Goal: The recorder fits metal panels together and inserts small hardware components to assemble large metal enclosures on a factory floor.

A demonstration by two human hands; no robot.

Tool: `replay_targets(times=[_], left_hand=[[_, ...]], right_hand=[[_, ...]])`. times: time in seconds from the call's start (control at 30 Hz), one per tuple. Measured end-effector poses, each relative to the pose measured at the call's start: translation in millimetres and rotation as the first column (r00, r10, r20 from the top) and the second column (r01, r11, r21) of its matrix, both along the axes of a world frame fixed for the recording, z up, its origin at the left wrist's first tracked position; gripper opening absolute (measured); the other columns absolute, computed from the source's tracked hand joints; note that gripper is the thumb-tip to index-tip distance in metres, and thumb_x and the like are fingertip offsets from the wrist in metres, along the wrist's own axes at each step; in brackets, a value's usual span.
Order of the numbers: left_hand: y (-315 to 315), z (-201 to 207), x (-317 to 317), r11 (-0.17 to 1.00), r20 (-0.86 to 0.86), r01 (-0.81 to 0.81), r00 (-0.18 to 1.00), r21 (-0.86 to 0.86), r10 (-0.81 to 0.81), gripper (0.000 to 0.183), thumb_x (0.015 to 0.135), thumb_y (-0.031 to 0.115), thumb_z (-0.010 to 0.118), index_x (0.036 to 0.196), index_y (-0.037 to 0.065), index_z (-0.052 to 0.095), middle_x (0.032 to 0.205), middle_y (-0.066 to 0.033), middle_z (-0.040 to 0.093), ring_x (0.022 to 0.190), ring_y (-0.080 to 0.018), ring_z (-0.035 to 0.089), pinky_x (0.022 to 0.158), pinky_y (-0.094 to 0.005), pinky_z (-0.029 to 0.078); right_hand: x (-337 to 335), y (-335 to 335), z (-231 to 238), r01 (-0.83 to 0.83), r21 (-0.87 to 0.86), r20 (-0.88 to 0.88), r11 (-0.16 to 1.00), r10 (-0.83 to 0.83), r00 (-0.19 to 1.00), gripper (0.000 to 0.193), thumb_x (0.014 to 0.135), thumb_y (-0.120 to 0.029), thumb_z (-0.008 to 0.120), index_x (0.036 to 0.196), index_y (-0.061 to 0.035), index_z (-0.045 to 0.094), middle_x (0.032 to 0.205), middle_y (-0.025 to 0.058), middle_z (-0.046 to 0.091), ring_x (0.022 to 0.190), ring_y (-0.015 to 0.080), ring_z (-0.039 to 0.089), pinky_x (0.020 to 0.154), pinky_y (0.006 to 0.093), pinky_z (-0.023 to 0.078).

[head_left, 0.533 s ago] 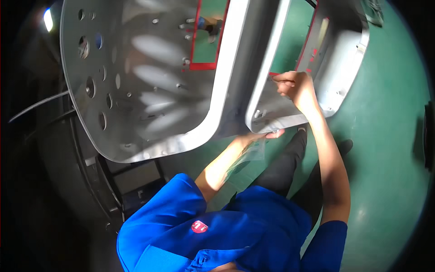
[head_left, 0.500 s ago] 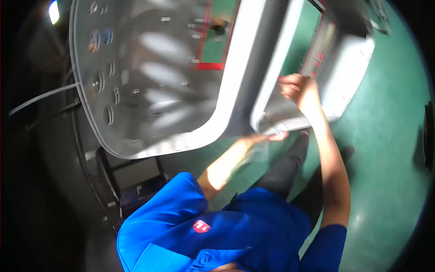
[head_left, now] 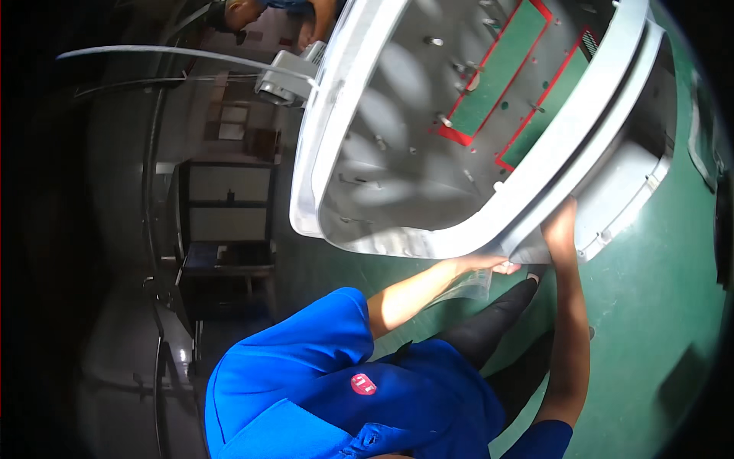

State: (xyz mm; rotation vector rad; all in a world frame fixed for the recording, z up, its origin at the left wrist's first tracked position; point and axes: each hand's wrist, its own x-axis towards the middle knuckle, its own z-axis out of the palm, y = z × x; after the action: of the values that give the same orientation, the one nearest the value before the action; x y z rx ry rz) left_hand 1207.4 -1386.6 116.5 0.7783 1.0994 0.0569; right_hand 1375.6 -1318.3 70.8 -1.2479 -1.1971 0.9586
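Observation:
In front of me is a large grey-white metal housing (head_left: 432,243) in two shells, with a narrow dark gap between their rims. Red-edged rectangular cutouts (head_left: 497,73) and several small posts show inside the nearer shell. My left hand (head_left: 497,265) is at the housing's lower corner, its fingers closed; a clear plastic bag (head_left: 475,286) hangs beneath it and seems held there. My right hand (head_left: 560,226) reaches up at the lower end of the rear shell (head_left: 623,206), next to the gap. Its fingertips are hidden behind the rim.
A grey fitting (head_left: 284,79) with a long pale strip (head_left: 183,50) sticks out from the housing's left side. Beyond it, another person (head_left: 248,14) leans in at the top. A dark rack (head_left: 228,203) stands on the left. The floor (head_left: 650,329) is green.
The two shells now sit closer together, and the housing appears further right in view. My right hand has moved down from the rear shell's opening to its lower rim. Another person has come into view.

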Motion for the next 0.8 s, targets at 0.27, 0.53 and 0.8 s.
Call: replay_targets(times=[0.27, 0.53, 0.8], left_hand=[[-10, 1, 5, 0.998, -0.014, -0.059, 0.998, 0.002, 0.059, 0.027, 0.09, 0.03, 0.048, 0.098, 0.004, 0.048, 0.089, -0.0066, 0.044, 0.083, -0.0161, 0.042, 0.076, -0.0314, 0.033], [-9, 1, 2, 0.997, -0.04, -0.079, 0.996, 0.011, 0.08, 0.024, 0.09, 0.029, 0.05, 0.096, 0.006, 0.048, 0.087, -0.0022, 0.042, 0.08, -0.0133, 0.04, 0.075, -0.0293, 0.031], [7, 14, 11, 0.989, -0.102, 0.069, 0.993, 0.13, -0.056, 0.026, 0.087, 0.026, 0.048, 0.067, 0.011, 0.052, 0.055, 0.0078, 0.035, 0.048, -0.0043, 0.029, 0.047, -0.0217, 0.024]], right_hand=[[5, -5, 29, 0.006, 0.058, -0.097, 0.998, -0.001, 0.995, 0.017, 0.071, 0.002, 0.057, 0.088, 0.0036, 0.061, 0.08, 0.0194, 0.064, 0.076, 0.0364, 0.064, 0.064, 0.0368, 0.05], [8, -4, 22, -0.209, 0.147, -0.026, 0.967, 0.215, 0.976, 0.021, 0.075, -0.003, 0.058, 0.095, 0.0017, 0.062, 0.09, 0.0202, 0.065, 0.089, 0.0397, 0.061, 0.074, 0.0412, 0.05], [11, -2, -4, -0.027, -0.044, -0.046, 0.999, 0.025, 0.999, 0.011, 0.075, 0.002, 0.056, 0.085, 0.0044, 0.058, 0.078, 0.0193, 0.064, 0.072, 0.0335, 0.063, 0.062, 0.0368, 0.05]])
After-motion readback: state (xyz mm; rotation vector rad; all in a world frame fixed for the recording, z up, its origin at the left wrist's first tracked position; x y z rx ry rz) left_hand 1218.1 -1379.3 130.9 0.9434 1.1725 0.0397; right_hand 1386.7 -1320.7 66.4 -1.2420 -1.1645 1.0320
